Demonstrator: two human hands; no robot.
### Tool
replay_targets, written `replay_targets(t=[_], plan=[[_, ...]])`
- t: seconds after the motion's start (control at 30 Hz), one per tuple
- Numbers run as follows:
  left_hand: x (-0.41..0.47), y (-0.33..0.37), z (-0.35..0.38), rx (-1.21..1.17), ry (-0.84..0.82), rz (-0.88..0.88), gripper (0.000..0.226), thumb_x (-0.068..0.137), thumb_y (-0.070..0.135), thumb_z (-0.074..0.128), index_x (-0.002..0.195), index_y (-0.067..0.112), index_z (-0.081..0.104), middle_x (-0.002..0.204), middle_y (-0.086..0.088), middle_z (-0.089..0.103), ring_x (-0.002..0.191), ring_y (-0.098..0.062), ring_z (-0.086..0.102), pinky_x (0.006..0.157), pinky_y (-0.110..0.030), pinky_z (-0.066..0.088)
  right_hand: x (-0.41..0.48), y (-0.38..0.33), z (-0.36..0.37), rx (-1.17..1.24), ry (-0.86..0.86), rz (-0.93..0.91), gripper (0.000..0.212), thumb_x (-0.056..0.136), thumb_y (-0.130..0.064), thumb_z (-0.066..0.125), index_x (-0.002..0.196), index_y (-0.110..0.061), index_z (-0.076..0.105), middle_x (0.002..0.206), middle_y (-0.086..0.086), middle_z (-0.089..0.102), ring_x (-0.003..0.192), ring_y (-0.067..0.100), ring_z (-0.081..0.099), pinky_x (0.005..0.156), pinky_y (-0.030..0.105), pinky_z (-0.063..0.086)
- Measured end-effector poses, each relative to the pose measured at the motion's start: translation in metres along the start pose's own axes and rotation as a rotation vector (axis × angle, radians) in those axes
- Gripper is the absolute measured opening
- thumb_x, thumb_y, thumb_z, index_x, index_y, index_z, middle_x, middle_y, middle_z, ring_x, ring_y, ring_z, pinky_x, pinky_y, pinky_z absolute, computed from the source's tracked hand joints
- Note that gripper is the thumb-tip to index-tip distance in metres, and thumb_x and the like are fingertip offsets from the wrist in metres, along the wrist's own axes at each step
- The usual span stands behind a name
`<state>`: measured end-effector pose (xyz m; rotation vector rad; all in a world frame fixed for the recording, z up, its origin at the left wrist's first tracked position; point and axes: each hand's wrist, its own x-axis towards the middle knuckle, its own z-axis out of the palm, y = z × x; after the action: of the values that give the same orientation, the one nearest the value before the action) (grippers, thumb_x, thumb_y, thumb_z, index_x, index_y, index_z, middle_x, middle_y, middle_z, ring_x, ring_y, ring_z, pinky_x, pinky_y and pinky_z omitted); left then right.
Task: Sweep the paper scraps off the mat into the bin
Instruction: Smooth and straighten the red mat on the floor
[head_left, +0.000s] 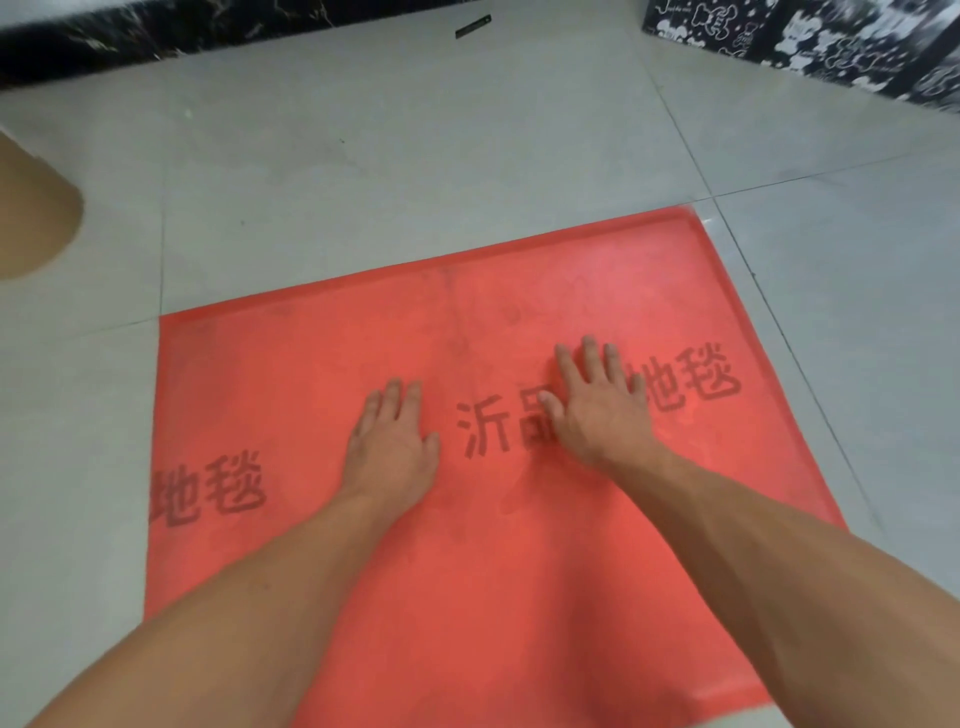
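Your left hand (392, 447) and right hand (597, 410) are lying flat side by side on the red rubber floor mat (467, 597). The brown cardboard piece (31, 208) is sitting far left; the black-and-white patterned box (810, 41) is sitting behind, right.

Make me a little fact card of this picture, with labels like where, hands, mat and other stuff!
where: grey tiled floor
mat: red mat lying flat, dark printed characters on it
left hand: left hand open, palm down on the mat
right hand: right hand open, palm down, covering part of the print
paper scraps: none visible on the mat
bin: none clearly in view
other stuff: black-and-white patterned box top right; brown cardboard at left edge; small dark strip on the floor far away
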<state>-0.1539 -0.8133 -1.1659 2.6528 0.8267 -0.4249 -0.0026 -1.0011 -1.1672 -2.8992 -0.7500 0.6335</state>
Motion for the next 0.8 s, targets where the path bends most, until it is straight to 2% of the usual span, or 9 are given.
replay_targets(t=[0.1,0.3,0.43,0.53,0.67,0.8], plan=[[-0.017,0.014,0.008,-0.034,-0.007,0.013,0.073,0.095,0.038,0.046,0.156,0.018,0.011,0.164,-0.009,0.011,0.151,-0.027,0.007,0.121,-0.037,0.011,-0.017,-0.018,0.007,0.022,-0.031,-0.036,0.068,0.095,-0.058,0.032,0.154,-0.032,0.01,0.164,0.002,0.001,0.15,0.026,-0.003,0.116,0.059,0.007],[-0.048,0.011,0.013,-0.107,-0.019,-0.07,0.073,0.095,0.04,0.047,0.156,0.023,0.011,0.164,-0.007,0.007,0.151,-0.026,0.005,0.121,-0.038,0.011,-0.051,-0.043,0.018,0.014,-0.073,-0.135,0.067,0.096,-0.056,0.032,0.154,-0.032,0.008,0.164,0.001,-0.003,0.15,0.027,-0.008,0.116,0.06,0.005],[-0.086,-0.003,0.015,-0.13,-0.002,-0.194,0.073,0.094,0.042,0.049,0.156,0.028,0.011,0.164,-0.005,0.006,0.15,-0.026,0.007,0.118,-0.044,0.023,-0.079,-0.074,0.035,0.0,-0.157,-0.23,0.065,0.096,-0.056,0.032,0.153,-0.035,0.008,0.163,-0.002,-0.009,0.149,0.027,-0.012,0.111,0.068,0.004],[-0.121,-0.015,0.027,-0.087,-0.07,-0.263,0.078,0.091,0.052,0.049,0.155,0.036,0.006,0.165,0.0,-0.002,0.15,-0.027,0.005,0.114,-0.047,0.03,-0.101,-0.087,0.049,-0.013,-0.244,-0.217,0.064,0.096,-0.055,0.033,0.152,-0.039,0.005,0.161,-0.003,-0.02,0.147,0.027,-0.019,0.103,0.076,0.005],[-0.151,-0.021,0.058,0.041,-0.255,-0.213,0.094,0.085,0.067,0.047,0.152,0.038,-0.012,0.161,-0.006,-0.024,0.148,-0.035,-0.019,0.121,-0.046,0.009,-0.113,-0.078,0.06,-0.011,-0.323,-0.222,0.067,0.096,-0.056,0.035,0.15,-0.046,-0.002,0.158,-0.008,-0.028,0.145,0.024,-0.026,0.101,0.078,0.003],[-0.137,-0.019,0.06,0.074,-0.362,-0.246,0.1,0.084,0.066,0.052,0.153,0.035,-0.014,0.159,-0.008,-0.029,0.145,-0.039,-0.024,0.12,-0.05,0.007,-0.109,-0.072,0.065,-0.009,-0.333,-0.216,0.071,0.095,-0.058,0.037,0.149,-0.048,-0.006,0.156,-0.01,-0.033,0.144,0.023,-0.03,0.102,0.078,-0.001]])
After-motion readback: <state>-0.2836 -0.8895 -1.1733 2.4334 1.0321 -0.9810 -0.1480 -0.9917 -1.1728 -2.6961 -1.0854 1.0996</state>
